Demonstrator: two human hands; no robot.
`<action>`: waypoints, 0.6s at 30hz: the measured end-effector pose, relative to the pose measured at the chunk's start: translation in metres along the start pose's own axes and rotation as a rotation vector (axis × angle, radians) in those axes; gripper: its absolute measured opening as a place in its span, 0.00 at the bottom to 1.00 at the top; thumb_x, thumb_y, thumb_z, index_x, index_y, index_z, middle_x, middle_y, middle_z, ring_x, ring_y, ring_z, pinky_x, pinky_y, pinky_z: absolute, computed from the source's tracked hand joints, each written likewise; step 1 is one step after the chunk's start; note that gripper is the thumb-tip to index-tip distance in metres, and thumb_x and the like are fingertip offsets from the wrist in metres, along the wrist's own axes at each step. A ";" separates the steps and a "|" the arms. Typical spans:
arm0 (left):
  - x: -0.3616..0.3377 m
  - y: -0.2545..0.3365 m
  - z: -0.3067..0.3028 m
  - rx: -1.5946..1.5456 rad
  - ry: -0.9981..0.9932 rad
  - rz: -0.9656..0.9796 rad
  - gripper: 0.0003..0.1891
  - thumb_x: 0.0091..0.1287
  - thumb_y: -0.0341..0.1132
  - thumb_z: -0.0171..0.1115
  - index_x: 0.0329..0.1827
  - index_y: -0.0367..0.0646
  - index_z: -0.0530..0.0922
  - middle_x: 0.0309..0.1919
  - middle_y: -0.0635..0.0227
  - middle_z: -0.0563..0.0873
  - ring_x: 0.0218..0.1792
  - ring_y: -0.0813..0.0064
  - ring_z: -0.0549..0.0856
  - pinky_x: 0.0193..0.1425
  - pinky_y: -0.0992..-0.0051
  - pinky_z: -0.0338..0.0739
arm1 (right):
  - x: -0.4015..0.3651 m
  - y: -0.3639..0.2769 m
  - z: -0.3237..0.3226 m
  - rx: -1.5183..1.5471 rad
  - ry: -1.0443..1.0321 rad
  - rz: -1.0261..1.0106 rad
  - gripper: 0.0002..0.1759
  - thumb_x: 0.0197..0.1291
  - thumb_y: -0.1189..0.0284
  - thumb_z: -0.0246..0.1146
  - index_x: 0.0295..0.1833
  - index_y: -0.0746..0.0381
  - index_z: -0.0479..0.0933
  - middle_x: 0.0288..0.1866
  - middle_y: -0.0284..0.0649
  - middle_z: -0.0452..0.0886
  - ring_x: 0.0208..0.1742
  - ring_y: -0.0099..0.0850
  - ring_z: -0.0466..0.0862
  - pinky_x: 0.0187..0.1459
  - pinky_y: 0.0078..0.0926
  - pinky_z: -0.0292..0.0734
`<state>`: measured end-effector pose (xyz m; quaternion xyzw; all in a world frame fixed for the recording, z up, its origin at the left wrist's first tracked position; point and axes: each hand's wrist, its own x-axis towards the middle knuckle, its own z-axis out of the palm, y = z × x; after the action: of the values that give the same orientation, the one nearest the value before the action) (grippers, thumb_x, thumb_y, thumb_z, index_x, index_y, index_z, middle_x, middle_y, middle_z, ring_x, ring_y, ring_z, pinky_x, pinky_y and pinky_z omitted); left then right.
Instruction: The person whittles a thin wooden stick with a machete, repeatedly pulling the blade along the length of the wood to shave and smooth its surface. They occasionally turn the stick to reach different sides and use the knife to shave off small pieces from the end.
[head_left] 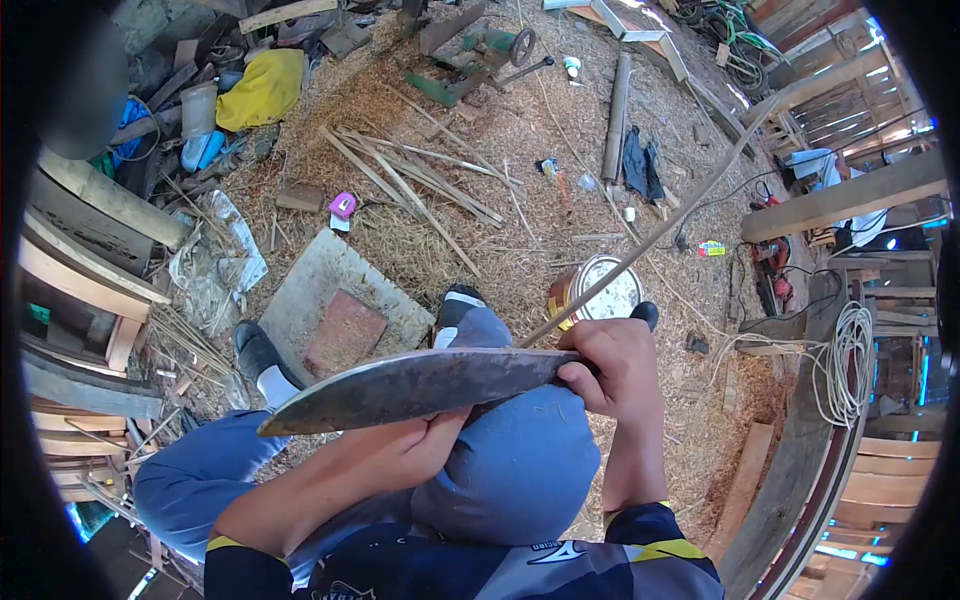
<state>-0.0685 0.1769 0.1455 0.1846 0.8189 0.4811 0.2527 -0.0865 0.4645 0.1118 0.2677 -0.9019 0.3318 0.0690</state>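
Note:
A broad dark machete (425, 388) lies across the view above my raised knee, its curved tip toward the left. My right hand (615, 365) is closed round its handle end, which the fingers hide. From behind the blade a long thin wooden strip (640, 245) slants up to the upper right. The strip's lower end runs behind the blade in line with my left hand (437, 440), which appears closed on it; most of those fingers are hidden by the blade. Under the blade, my trousered knee (520, 450) is bent up.
Ahead, a concrete slab (300, 285) bears a reddish brick (345, 330). A lidded paint bucket (605, 290) stands past my right hand. Several loose strips (420, 170), a pink tape measure (343, 207) and a green metal machine (470, 65) lie on shavings. Coiled cable (850, 365) hangs right.

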 end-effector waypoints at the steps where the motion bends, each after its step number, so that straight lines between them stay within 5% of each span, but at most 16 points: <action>1: -0.001 -0.003 0.001 0.040 0.010 0.026 0.17 0.86 0.39 0.50 0.66 0.41 0.82 0.58 0.53 0.90 0.62 0.59 0.87 0.66 0.63 0.78 | 0.000 0.000 0.001 0.023 0.002 0.006 0.19 0.63 0.53 0.72 0.37 0.57 0.80 0.24 0.41 0.79 0.27 0.47 0.83 0.28 0.43 0.75; 10: 0.016 0.004 0.002 -0.329 -0.061 0.044 0.16 0.87 0.40 0.49 0.66 0.41 0.79 0.53 0.55 0.87 0.56 0.64 0.86 0.65 0.64 0.77 | 0.011 -0.004 -0.002 -0.027 -0.078 -0.012 0.23 0.64 0.49 0.70 0.34 0.58 0.77 0.23 0.41 0.77 0.27 0.48 0.83 0.28 0.44 0.75; 16: 0.014 0.006 -0.012 -0.276 -0.163 -0.021 0.14 0.86 0.36 0.50 0.65 0.42 0.78 0.52 0.57 0.86 0.54 0.65 0.85 0.64 0.66 0.77 | 0.010 -0.004 -0.001 -0.023 -0.062 -0.018 0.25 0.63 0.46 0.71 0.34 0.58 0.76 0.23 0.39 0.76 0.27 0.45 0.84 0.28 0.42 0.75; 18: 0.013 -0.001 -0.012 -0.163 -0.100 0.080 0.14 0.82 0.33 0.53 0.65 0.44 0.81 0.49 0.54 0.89 0.50 0.56 0.89 0.56 0.62 0.81 | 0.008 -0.004 -0.001 -0.054 -0.039 -0.030 0.24 0.63 0.47 0.71 0.34 0.58 0.77 0.23 0.39 0.76 0.27 0.45 0.84 0.28 0.42 0.75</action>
<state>-0.0866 0.1750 0.1461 0.2197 0.7556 0.5459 0.2878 -0.0910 0.4597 0.1173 0.2856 -0.9076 0.3010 0.0632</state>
